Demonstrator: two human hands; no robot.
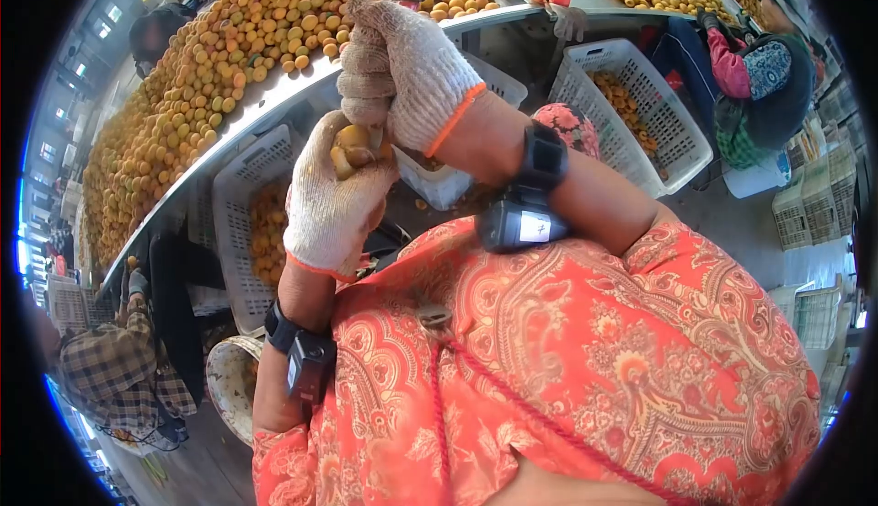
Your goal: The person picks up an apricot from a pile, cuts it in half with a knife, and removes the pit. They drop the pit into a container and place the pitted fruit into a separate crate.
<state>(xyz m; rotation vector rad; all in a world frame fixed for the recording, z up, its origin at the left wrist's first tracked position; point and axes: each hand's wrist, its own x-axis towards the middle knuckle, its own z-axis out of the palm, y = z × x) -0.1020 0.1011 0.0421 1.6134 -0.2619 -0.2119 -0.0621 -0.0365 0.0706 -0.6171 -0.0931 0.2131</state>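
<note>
Left hand [335, 197] fingers curled around fruit [351, 148], just in front of table [274, 95]; right hand [402, 72] fisted close over it, contents unclear; I'd expect a drop if left grip loosens.

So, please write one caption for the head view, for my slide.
A gloved left hand holds an apricot close to the gloved right hand, before a table heaped with apricots.
</note>
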